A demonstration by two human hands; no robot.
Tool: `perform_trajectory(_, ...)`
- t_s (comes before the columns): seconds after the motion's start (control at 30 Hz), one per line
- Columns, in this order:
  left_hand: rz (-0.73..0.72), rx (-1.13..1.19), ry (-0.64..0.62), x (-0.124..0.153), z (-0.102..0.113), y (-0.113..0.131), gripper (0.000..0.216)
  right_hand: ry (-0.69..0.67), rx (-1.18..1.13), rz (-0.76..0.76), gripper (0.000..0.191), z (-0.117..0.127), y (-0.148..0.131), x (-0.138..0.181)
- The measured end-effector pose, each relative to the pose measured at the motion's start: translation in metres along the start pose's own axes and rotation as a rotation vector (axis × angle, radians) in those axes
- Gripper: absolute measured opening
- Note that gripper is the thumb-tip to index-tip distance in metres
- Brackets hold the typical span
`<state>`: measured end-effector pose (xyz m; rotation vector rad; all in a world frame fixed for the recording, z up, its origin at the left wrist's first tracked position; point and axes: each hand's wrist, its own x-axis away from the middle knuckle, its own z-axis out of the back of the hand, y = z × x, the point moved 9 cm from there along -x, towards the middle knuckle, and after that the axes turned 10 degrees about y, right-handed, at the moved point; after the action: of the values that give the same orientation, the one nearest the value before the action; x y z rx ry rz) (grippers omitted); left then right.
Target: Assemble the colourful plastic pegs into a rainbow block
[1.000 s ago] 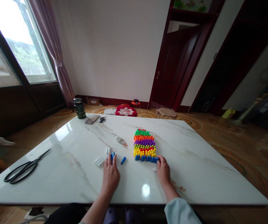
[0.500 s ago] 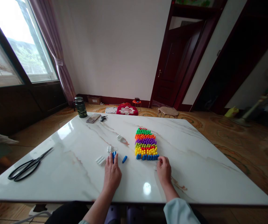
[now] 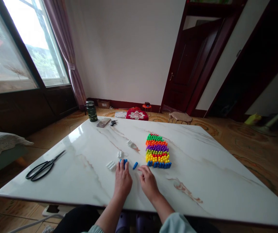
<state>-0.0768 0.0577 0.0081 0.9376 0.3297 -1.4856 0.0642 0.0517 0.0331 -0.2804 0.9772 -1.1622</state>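
A block of colourful pegs [image 3: 157,150] stands on the white marble table [image 3: 202,174] in rows of red, green, orange, purple, yellow and blue. My left hand [image 3: 122,180] lies flat, its fingertips on some blue pegs [image 3: 124,160]. My right hand [image 3: 148,182] rests open on the table just below a single loose blue peg [image 3: 135,165], with nothing in it. White pegs [image 3: 111,165] lie left of my left hand, and more white pegs [image 3: 120,154] sit just beyond it.
Black scissors [image 3: 44,165] lie near the table's left edge. At the far left corner stand a dark green flask [image 3: 91,111], a phone [image 3: 103,122] and keys [image 3: 113,122]. A small white piece [image 3: 129,142] lies mid-table.
My right hand has left the blue row of the peg block and moved left, toward the loose blue peg. My left hand stays on the blue pegs. The view has shifted right.
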Motion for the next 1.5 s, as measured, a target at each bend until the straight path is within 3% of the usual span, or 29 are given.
perform_trajectory(0.23,-0.018,0.038,0.021,-0.001,-0.004,0.001,0.039,-0.195,0.305,-0.126,0.071,-0.045,-0.006,-0.027)
perform_trajectory(0.37,-0.069,0.208,-0.050,-0.004,-0.005,0.012,0.044,-0.198,0.334,-0.053,0.067,-0.048,-0.011,-0.033)
perform_trajectory(0.5,-0.019,0.321,-0.095,-0.010,0.003,0.017,0.040,-0.185,0.328,-0.016,0.051,-0.046,-0.013,-0.034)
perform_trajectory(0.6,-0.016,0.236,-0.100,-0.014,0.010,0.019,0.034,-0.153,0.327,-0.011,0.042,-0.044,-0.013,-0.033)
perform_trajectory(0.8,0.015,-0.147,-0.117,-0.013,0.015,0.011,0.032,-0.071,0.340,-0.035,0.030,-0.044,-0.009,-0.025)
perform_trajectory(0.97,0.035,-0.238,-0.126,-0.011,0.014,0.006,0.037,-0.030,0.335,-0.036,0.019,-0.044,-0.008,-0.021)
perform_trajectory(1.23,0.022,-0.231,-0.139,-0.010,0.012,0.006,0.038,-0.005,0.261,0.000,0.053,-0.044,-0.012,-0.020)
perform_trajectory(1.5,0.024,-0.219,-0.152,-0.007,0.009,0.002,0.039,-0.031,0.257,0.037,0.049,-0.037,-0.023,-0.017)
